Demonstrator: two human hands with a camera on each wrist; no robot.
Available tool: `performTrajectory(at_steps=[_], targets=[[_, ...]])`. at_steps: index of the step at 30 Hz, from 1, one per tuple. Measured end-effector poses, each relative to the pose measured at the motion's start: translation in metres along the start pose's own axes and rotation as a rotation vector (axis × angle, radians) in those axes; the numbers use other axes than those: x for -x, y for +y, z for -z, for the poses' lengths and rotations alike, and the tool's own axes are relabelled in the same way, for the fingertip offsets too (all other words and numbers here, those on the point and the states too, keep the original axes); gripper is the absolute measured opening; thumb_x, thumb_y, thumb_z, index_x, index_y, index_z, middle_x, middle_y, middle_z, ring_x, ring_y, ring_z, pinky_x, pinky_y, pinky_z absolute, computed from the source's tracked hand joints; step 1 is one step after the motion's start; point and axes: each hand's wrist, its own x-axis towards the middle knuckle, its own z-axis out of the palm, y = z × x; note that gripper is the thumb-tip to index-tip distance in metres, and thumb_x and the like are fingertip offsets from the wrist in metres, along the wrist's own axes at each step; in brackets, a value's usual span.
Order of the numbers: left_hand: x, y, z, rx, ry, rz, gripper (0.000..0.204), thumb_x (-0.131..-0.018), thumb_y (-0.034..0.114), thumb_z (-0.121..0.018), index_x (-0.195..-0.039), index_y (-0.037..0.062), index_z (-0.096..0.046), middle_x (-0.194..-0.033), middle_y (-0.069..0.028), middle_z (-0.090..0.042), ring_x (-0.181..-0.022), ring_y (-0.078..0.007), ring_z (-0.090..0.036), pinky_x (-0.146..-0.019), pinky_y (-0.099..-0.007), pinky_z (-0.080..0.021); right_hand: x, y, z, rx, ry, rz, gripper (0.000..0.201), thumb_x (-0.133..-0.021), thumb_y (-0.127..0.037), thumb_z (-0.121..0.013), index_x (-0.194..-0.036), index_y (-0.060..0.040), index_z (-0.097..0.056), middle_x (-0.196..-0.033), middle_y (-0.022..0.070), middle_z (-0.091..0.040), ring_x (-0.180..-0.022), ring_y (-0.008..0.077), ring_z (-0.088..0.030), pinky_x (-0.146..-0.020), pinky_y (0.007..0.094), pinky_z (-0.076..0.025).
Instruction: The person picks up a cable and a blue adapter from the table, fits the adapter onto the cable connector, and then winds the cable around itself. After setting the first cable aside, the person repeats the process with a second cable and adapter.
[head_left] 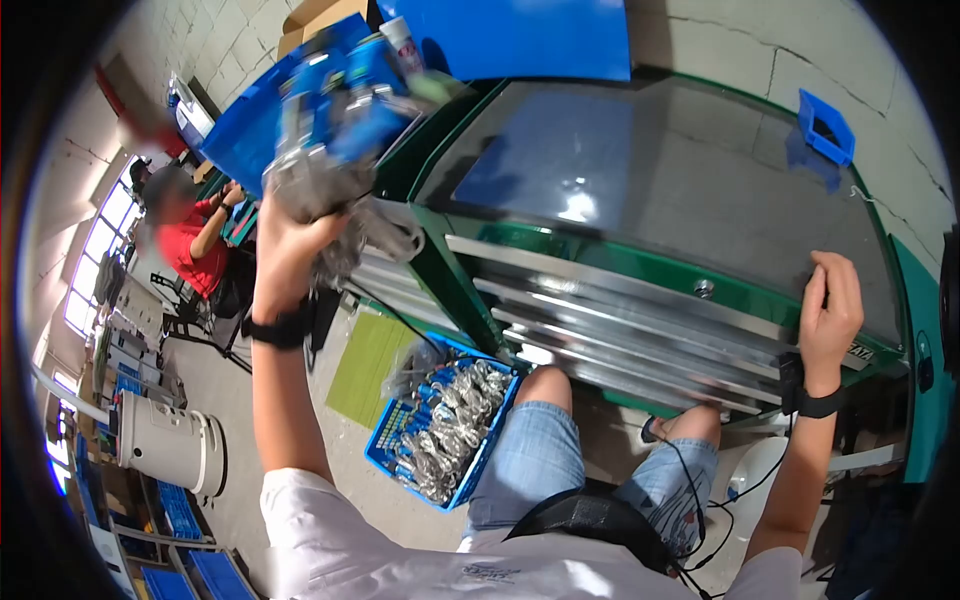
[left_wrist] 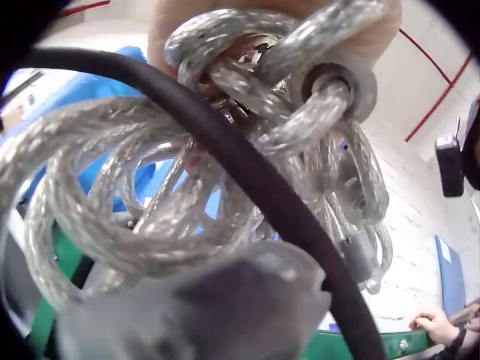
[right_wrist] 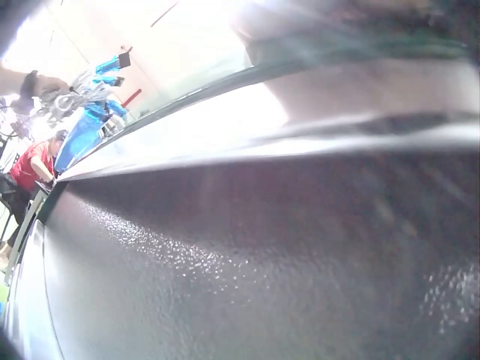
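Observation:
My left hand [head_left: 290, 245] is raised at the left and grips a bundle of clear-coated braided cables [left_wrist: 105, 187]. Blue parts [head_left: 315, 95] of the bundle stick up above the fist, blurred, in front of a blue bin [head_left: 240, 135]. In the left wrist view the cables hang in loops below the fingers, and a black cord [left_wrist: 247, 161] crosses in front of them. At the far right my right hand [head_left: 832, 305] rests by the front edge of the grey bench top [head_left: 690, 150], fingers loosely bent and holding nothing.
A blue basket [head_left: 455, 500] with several similar cable bundles stands on the floor left of my legs. The green cabinet [head_left: 455, 270] with metal drawers is before me. A small blue bin [head_left: 826, 128] sits at the back right. A person in red [head_left: 200, 250] sits at left.

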Motion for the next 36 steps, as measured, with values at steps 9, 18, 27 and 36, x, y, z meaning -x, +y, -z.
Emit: performTrajectory(at_steps=[9,18,27,36], targets=[[-0.125,0.01,-0.101,-0.654,-0.527,-0.309,0.076,-0.055,0.0,-0.073,-0.125,0.0079,-0.043,-0.099,-0.0187,-0.062,-0.093,-0.0361,-0.06,-0.08,-0.0383,-0.049,-0.003,0.0,0.005,-0.031,0.015,0.001,0.014,-0.077,0.007,-0.055,-0.089,0.002,-0.059,-0.086,0.0154,-0.059,-0.079,0.0332,-0.058,-0.068,0.0381,-0.047],[-0.162,-0.007,-0.15,-0.97,-0.912,0.009,0.091,-0.052,0.006,-0.077,-0.133,0.0099,-0.037,-0.103,-0.0176,-0.062,-0.097,-0.0342,-0.059,-0.082,-0.0381,-0.05,-0.001,0.003,0.004,-0.016,0.021,0.002,0.015,-0.076,0.006,-0.056,-0.09,0.0014,-0.06,-0.087,0.0137,-0.059,-0.078,0.0314,-0.058,-0.067,0.0371,-0.047],[-0.157,0.006,-0.152,-0.956,-0.988,-0.007,0.085,-0.055,0.008,-0.076,-0.133,0.0073,-0.04,-0.109,-0.0175,-0.062,-0.106,-0.0326,-0.058,-0.087,-0.038,-0.049,0.0,0.003,0.005,-0.023,0.041,0.003,0.013,-0.077,0.005,-0.056,-0.089,0.0007,-0.06,-0.088,0.0129,-0.059,-0.079,0.0309,-0.058,-0.066,0.0376,-0.047],[-0.167,0.006,-0.15,-1.063,-0.995,0.002,0.101,-0.053,0.01,-0.081,-0.14,0.0125,-0.03,-0.114,-0.0192,-0.06,-0.107,-0.0337,-0.058,-0.09,-0.0379,-0.048,0.0,0.002,0.006,-0.014,0.026,0.009,0.014,-0.076,0.004,-0.056,-0.089,-0.0004,-0.059,-0.087,0.0124,-0.059,-0.08,0.0317,-0.058,-0.067,0.0382,-0.048]])
